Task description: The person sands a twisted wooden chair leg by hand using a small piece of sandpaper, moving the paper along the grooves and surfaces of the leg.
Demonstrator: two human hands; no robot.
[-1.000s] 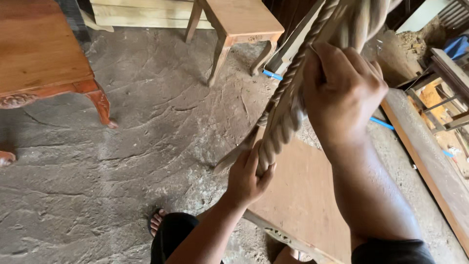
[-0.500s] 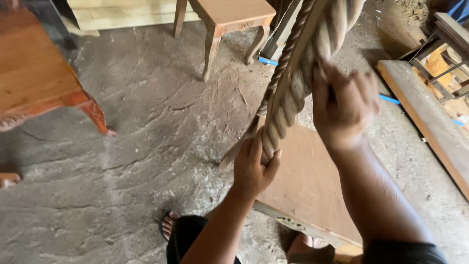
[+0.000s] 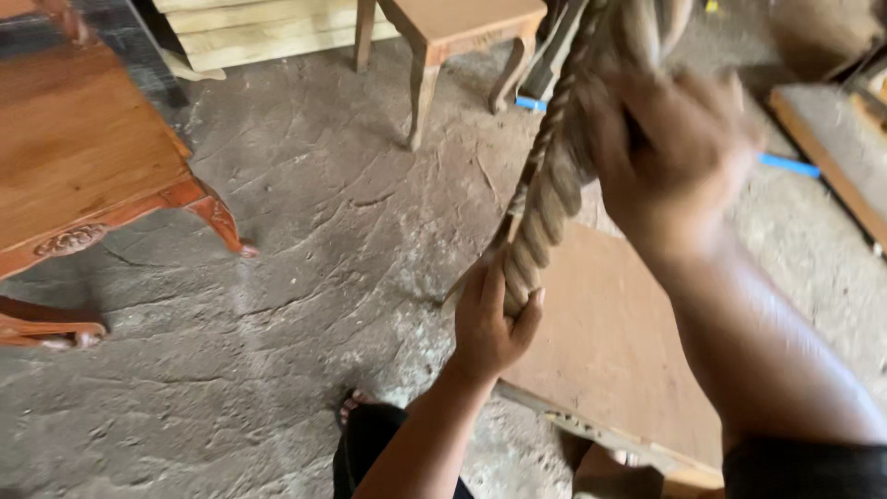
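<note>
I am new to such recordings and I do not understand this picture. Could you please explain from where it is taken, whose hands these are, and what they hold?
The picture comes from a camera worn on a person's head, looking down, so both arms belong to that person. There is no machine. The left hand has its grip closed around the lower end of a twisted, rope-shaped wooden post. The right hand, blurred, grasps the same post higher up. Below lies a rough grey stone floor. A flat wooden board lies under the arms. At the left stands a reddish carved table, and at the top a pale wooden stool and stacked planks.
</note>
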